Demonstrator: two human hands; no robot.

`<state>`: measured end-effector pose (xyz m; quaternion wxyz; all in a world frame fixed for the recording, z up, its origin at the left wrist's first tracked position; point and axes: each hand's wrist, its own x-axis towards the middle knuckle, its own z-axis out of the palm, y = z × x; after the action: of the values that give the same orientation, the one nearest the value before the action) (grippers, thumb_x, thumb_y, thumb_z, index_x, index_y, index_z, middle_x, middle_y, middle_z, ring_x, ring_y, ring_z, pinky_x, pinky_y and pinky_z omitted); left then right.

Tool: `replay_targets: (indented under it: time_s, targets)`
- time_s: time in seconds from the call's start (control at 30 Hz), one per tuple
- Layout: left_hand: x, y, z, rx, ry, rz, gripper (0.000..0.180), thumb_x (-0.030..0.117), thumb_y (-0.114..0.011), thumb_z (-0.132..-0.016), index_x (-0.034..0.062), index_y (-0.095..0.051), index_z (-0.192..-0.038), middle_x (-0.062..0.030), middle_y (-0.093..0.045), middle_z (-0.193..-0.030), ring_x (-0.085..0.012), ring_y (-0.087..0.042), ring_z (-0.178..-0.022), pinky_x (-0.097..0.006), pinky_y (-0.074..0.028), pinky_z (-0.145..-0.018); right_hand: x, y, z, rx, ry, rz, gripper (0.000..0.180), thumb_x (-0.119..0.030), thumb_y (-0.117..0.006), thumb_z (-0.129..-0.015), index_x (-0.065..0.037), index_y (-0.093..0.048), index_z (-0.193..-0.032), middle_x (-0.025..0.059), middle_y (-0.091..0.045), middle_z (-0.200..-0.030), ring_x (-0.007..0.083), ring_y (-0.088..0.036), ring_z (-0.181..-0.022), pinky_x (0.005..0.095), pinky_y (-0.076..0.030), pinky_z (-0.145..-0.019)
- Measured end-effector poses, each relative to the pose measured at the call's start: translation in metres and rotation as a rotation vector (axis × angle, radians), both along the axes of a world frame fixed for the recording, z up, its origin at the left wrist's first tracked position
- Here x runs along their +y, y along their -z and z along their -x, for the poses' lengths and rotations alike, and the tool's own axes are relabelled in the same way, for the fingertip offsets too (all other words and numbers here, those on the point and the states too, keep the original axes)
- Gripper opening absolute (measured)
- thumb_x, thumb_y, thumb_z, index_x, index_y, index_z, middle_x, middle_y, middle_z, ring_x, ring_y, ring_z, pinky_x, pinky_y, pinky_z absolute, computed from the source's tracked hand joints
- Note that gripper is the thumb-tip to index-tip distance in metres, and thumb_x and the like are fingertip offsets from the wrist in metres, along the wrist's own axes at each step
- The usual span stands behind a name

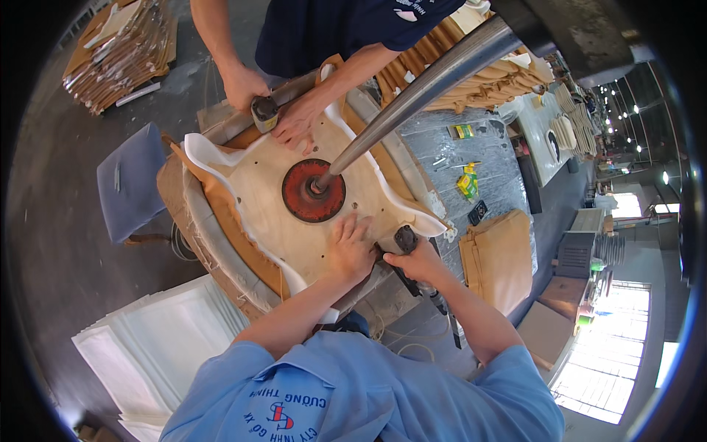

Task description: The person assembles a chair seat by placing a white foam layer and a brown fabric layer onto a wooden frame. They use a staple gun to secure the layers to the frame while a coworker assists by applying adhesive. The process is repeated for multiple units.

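My left hand [352,247] presses on a pale wooden panel [272,188], its fingers spread near the panel's near edge. My right hand [421,261], just right of it, is wrapped round a black staple gun [406,239] held against that edge. White foam [202,151] and brown upholstery material [221,199] show around the panel. A red round pressing disc [298,199] on a steel shaft [412,92] sits on the panel's middle. Across from me, a co-worker's hand grips another staple gun [265,113], while their other hand [297,127] rests on the panel.
The steel shaft slants in from the upper right. Right of the panel, a plastic-covered table [442,140] carries small yellow-green boxes [468,182] and folded brown material [498,258]. White sheets [166,339] stand stacked at the lower left, near a blue-grey seat [131,184]. Hoses hang beside me.
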<state>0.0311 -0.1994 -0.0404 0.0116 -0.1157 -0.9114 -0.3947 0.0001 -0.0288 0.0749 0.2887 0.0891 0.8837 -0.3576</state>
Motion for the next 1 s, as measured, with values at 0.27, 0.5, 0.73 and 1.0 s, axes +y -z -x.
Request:
replay_targets:
  time_s: [0.27, 0.5, 0.73, 1.0]
  targets:
    - [-0.011, -0.002, -0.009, -0.014, -0.029, -0.034, 0.019, 0.026, -0.078, -0.086, 0.0084, -0.08, -0.082, -0.0075, -0.049, -0.158, -0.0389, -0.026, -0.159, -0.06, -0.016, -0.13, 0.002, -0.001, -0.002, -0.185, -0.011, 0.066, 0.043, -0.024, -0.088, -0.087, 0.001, -0.067, -0.115, 0.004, -0.068, -0.078, 0.0112, -0.057, -0.05, 0.031, -0.047, -0.047]
    - [-0.019, -0.001, -0.013, -0.031, 0.029, 0.019, 0.021, 0.028, -0.074, -0.089, 0.0095, -0.082, -0.092, -0.0069, -0.046, -0.163, -0.0372, -0.022, -0.161, -0.057, -0.011, -0.132, -0.006, 0.003, -0.009, 0.003, -0.107, -0.029, 0.039, -0.025, -0.088, -0.087, -0.001, -0.07, -0.112, 0.0044, -0.069, -0.076, 0.0113, -0.06, -0.052, 0.0313, -0.049, -0.049]
    - [-0.021, -0.006, -0.017, -0.113, 0.004, 0.027, 0.026, 0.03, -0.074, -0.089, 0.0058, -0.082, -0.097, -0.0079, -0.045, -0.163, -0.0381, -0.02, -0.162, -0.059, -0.011, -0.132, -0.017, -0.005, -0.017, -0.029, -0.102, -0.016, 0.034, -0.026, -0.087, -0.087, -0.001, -0.072, -0.106, 0.0028, -0.067, -0.07, 0.0117, -0.06, -0.051, 0.0322, -0.049, -0.05]
    - [-0.035, -0.004, -0.028, -0.075, -0.016, 0.002, 0.027, 0.027, -0.074, -0.089, 0.0016, -0.079, -0.098, -0.0084, -0.043, -0.163, -0.0384, -0.019, -0.162, -0.058, -0.011, -0.132, -0.024, -0.011, -0.012, -0.169, -0.081, -0.04, 0.046, -0.03, -0.087, -0.086, -0.001, -0.072, -0.117, 0.0084, -0.074, -0.085, 0.015, -0.066, -0.057, 0.0333, -0.055, -0.056]
